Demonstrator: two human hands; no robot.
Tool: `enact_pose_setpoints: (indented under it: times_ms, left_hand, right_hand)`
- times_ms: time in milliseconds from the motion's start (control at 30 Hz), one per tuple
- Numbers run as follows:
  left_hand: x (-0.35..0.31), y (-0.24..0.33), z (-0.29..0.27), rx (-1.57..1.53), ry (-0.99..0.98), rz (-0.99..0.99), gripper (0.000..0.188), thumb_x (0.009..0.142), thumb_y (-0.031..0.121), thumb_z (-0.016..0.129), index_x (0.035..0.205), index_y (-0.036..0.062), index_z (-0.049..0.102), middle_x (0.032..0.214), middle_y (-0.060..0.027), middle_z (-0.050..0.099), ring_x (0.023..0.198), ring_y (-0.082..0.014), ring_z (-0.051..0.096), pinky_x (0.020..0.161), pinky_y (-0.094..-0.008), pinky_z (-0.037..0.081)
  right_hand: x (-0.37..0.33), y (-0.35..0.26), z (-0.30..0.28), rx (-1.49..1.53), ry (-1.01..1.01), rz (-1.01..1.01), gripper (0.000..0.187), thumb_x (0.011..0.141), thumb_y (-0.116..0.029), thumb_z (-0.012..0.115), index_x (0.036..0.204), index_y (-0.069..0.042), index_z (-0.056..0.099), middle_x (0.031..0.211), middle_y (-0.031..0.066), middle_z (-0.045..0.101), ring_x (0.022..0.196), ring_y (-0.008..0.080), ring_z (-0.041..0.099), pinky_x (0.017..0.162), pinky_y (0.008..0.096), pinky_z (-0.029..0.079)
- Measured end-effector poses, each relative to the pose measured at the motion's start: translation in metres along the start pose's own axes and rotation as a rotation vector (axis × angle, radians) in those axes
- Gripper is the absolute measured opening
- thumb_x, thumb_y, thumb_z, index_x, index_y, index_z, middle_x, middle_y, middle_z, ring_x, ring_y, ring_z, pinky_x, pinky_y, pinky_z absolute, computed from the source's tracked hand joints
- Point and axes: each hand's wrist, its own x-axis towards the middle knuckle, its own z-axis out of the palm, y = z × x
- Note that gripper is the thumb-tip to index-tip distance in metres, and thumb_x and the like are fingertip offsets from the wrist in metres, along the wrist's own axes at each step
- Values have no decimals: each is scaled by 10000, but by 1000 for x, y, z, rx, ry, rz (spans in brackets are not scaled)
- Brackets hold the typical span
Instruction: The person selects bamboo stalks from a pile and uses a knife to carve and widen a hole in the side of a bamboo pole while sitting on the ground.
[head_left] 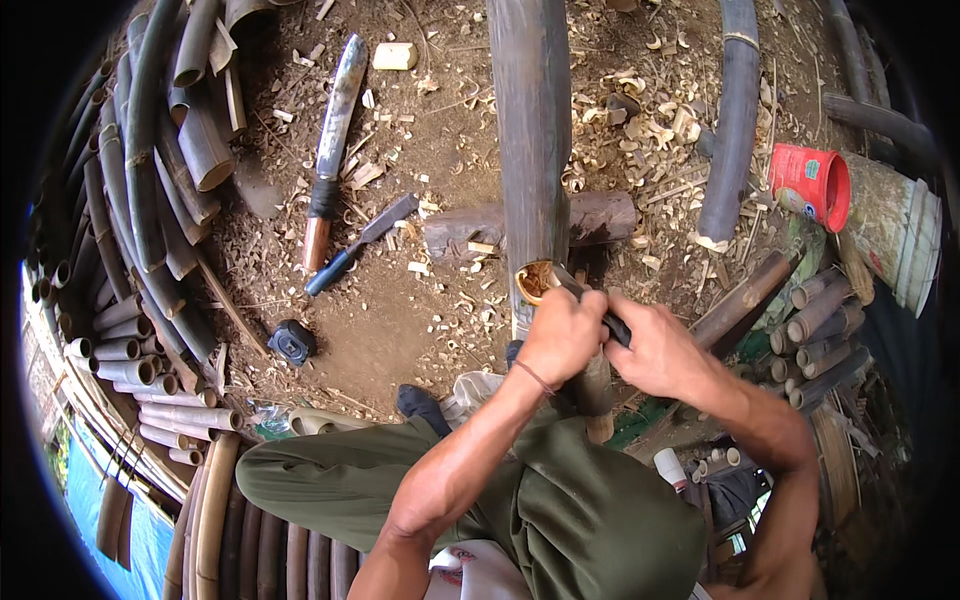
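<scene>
A thick bamboo pole [530, 150] runs from 12 o'clock down to the centre, resting on a short log [600, 218] on the dirt floor [400, 330]. Its cut end, pale inside, sits just at the hands. The left hand [560, 335] is closed in a fist at the pole's mouth; the right hand [655, 350] is wrapped round a dark knife handle [612, 325], and the blade [562, 280] points into the rim. Both hands touch each other.

Judging from this, the blade could slip off the hard rim toward the left fist, since the fist lies right beside the cutting line. The pole could also roll on the log if pushed sideways.

At 10 o'clock lie a big machete [335, 140] and a smaller knife [362, 245], with a black tape measure [293, 342] at 9 o'clock. Split bamboo [150, 200] stacks along the left; a red cup [812, 185] and cut tubes [820, 330] sit at 3 o'clock. Shavings [640, 120] litter the ground.

Most of the blade is hidden by the fingers and the pole's rim, so its edge direction is unclear. The pole's far end is cut off at the top.
</scene>
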Motion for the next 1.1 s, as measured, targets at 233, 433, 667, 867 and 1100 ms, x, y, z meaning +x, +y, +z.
enact_pose_setpoints:
  times_ms: [233, 433, 667, 867, 1100]
  left_hand:
    - [-9, -25, -8, -1116, -148, 29, 389, 970, 257, 465, 1273, 19, 518, 1263, -111, 590, 1192, -230, 553, 1014, -412, 433]
    - [-6, -24, -5, -1561, -293, 145, 455, 1020, 356, 375, 1332, 44, 485, 1361, -124, 554, 1275, -265, 513, 996, -466, 450]
    - [-13, -59, 34, -1183, -250, -67, 339, 1021, 382, 462, 1134, 94, 601, 985, -40, 661, 918, -196, 603, 835, -373, 478]
    - [-15, -52, -14, -151, 82, -121, 454, 945, 258, 514, 674, -75, 662, 585, -129, 646, 512, -201, 619, 513, -332, 493]
    - [-2, -20, -60, 485, -24, -9, 354, 918, 205, 525, 790, -94, 665, 561, -155, 630, 502, -220, 648, 496, -348, 529]
  right_hand:
    - [42, -51, -39, -647, -238, -314, 135, 786, -117, 649, 883, -33, 690, 756, 158, 704, 730, 316, 712, 603, 404, 559]
    - [82, -67, -37, -996, -351, -425, 100, 771, -156, 658, 756, -89, 731, 789, 98, 731, 730, 255, 725, 594, 365, 560]
    - [20, 15, -28, -581, -306, -309, 206, 792, -188, 671, 962, -71, 661, 745, 98, 702, 676, 269, 704, 556, 404, 546]
    - [-8, 31, 92, 39, 294, -96, 293, 782, -201, 696, 1030, -79, 598, 778, 132, 691, 669, 331, 679, 563, 430, 541]
    - [8, 12, 138, 502, 368, -104, 415, 812, -129, 638, 1175, -15, 473, 876, 214, 665, 764, 435, 656, 678, 480, 529]
